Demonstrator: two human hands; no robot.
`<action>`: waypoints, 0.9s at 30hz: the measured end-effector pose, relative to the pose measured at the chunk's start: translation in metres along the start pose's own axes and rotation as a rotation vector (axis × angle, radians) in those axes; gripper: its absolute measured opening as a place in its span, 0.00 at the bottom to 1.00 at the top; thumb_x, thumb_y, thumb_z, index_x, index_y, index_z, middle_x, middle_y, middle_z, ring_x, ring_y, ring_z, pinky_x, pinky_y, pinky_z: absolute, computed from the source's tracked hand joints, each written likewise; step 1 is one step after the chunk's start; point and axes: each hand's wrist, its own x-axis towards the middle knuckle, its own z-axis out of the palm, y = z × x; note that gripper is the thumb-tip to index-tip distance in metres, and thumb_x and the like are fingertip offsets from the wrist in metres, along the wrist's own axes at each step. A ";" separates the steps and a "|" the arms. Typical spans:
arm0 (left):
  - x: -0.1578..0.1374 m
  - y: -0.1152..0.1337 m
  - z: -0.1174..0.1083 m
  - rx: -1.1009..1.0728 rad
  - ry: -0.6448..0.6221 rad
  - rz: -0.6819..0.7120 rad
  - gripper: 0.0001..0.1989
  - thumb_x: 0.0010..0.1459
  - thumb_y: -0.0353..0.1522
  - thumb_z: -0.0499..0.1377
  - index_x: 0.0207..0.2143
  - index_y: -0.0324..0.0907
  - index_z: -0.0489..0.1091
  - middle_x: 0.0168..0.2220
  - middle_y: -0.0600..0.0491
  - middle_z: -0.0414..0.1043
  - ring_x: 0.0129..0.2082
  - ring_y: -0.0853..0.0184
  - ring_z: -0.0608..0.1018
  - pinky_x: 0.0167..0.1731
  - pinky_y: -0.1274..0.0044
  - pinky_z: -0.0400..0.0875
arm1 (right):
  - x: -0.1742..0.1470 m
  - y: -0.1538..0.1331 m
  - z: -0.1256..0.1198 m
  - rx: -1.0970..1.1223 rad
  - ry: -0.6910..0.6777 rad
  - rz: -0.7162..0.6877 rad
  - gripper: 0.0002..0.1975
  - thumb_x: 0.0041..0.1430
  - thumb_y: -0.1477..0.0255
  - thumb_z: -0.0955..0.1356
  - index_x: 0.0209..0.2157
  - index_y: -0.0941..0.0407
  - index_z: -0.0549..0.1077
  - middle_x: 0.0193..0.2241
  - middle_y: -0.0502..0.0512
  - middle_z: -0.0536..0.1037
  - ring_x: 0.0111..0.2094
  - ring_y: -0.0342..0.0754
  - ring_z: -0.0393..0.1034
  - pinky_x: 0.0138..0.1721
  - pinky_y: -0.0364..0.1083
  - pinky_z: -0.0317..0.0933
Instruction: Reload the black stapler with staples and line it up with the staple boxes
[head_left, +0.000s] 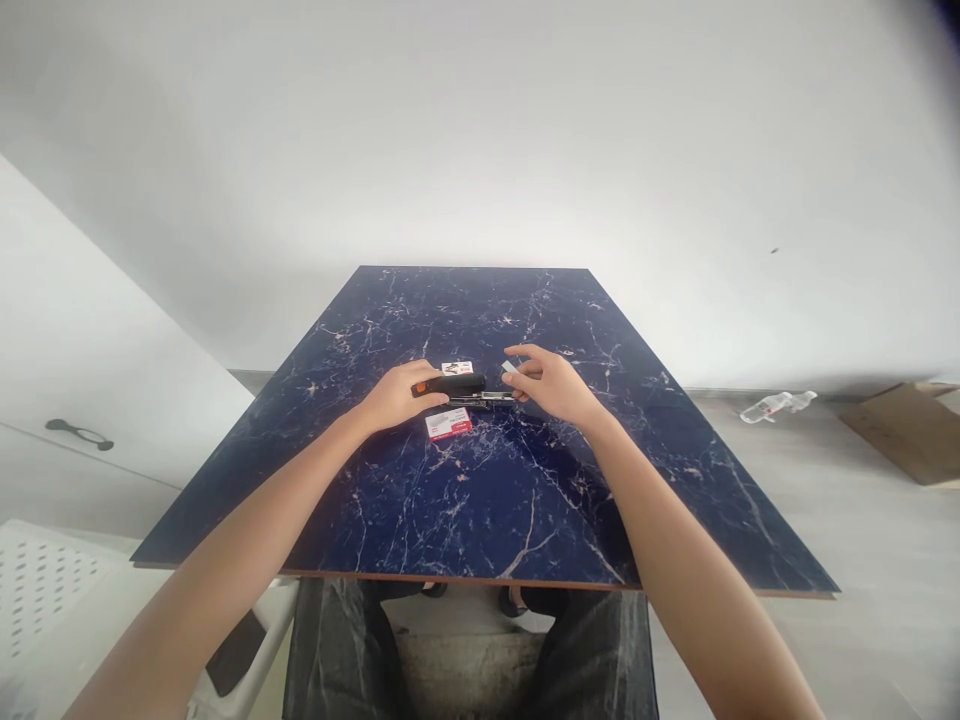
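My left hand (407,394) is wrapped round the rear of a black stapler (461,383) with an orange mark. The stapler's top is lifted away from its metal magazine (491,397), which points to the right. My right hand (551,384) pinches a small pale grey strip of staples (511,368) between thumb and fingers, just above the magazine's front end. A red and white staple box (448,423) lies on the near side of the stapler. Behind it, partly hidden, is a white and red box or card (457,368) with a stapler picture.
Everything rests on a dark blue marbled table (465,500). A plastic bottle (777,406) and a cardboard box (907,430) are on the floor to the right. At lower left stands a white perforated chair (45,580) with a dark phone-like object (236,652) nearby.
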 end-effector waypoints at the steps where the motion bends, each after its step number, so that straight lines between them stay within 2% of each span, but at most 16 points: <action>1: 0.000 -0.001 0.000 0.029 0.002 0.005 0.23 0.65 0.50 0.56 0.49 0.45 0.76 0.43 0.47 0.76 0.40 0.59 0.77 0.41 0.69 0.71 | 0.001 0.002 0.001 0.047 0.008 0.008 0.21 0.64 0.61 0.69 0.57 0.53 0.70 0.36 0.56 0.82 0.31 0.48 0.77 0.36 0.49 0.73; 4: 0.000 -0.004 0.000 0.135 -0.001 0.022 0.23 0.65 0.50 0.56 0.50 0.45 0.77 0.45 0.46 0.76 0.44 0.56 0.77 0.45 0.65 0.71 | 0.004 0.007 0.004 0.120 0.012 -0.006 0.18 0.67 0.62 0.66 0.54 0.56 0.72 0.40 0.59 0.82 0.34 0.48 0.77 0.37 0.47 0.73; 10: 0.000 -0.001 0.001 0.103 0.002 0.000 0.22 0.65 0.50 0.55 0.50 0.46 0.77 0.44 0.47 0.77 0.43 0.57 0.77 0.43 0.67 0.72 | 0.004 0.000 0.011 -0.197 0.097 -0.052 0.16 0.68 0.66 0.64 0.53 0.55 0.75 0.39 0.58 0.82 0.38 0.50 0.76 0.41 0.48 0.69; 17: 0.000 0.001 0.001 0.052 0.012 -0.005 0.21 0.65 0.49 0.57 0.50 0.46 0.76 0.43 0.48 0.76 0.40 0.59 0.78 0.38 0.69 0.72 | 0.003 0.002 0.015 -0.352 0.065 -0.166 0.14 0.68 0.67 0.65 0.49 0.53 0.78 0.45 0.57 0.81 0.44 0.52 0.75 0.47 0.49 0.66; 21: 0.000 0.001 0.000 0.063 0.008 -0.009 0.21 0.64 0.49 0.57 0.51 0.46 0.76 0.42 0.48 0.76 0.40 0.59 0.77 0.39 0.69 0.71 | 0.004 0.008 0.019 -0.441 -0.033 -0.265 0.12 0.67 0.70 0.66 0.48 0.53 0.79 0.47 0.57 0.80 0.50 0.53 0.73 0.53 0.50 0.63; 24: 0.000 0.001 0.001 0.072 0.006 -0.021 0.21 0.64 0.49 0.57 0.51 0.47 0.76 0.43 0.48 0.77 0.40 0.59 0.78 0.39 0.69 0.71 | 0.004 0.010 0.021 -0.466 -0.131 -0.217 0.13 0.68 0.68 0.66 0.48 0.51 0.79 0.47 0.55 0.81 0.47 0.54 0.74 0.50 0.50 0.65; 27: -0.001 0.001 0.001 0.080 0.003 -0.028 0.21 0.64 0.48 0.58 0.51 0.46 0.76 0.43 0.48 0.77 0.40 0.59 0.78 0.38 0.70 0.71 | 0.003 0.011 0.021 -0.446 -0.149 -0.188 0.14 0.68 0.66 0.65 0.49 0.50 0.79 0.48 0.54 0.81 0.46 0.54 0.76 0.48 0.50 0.67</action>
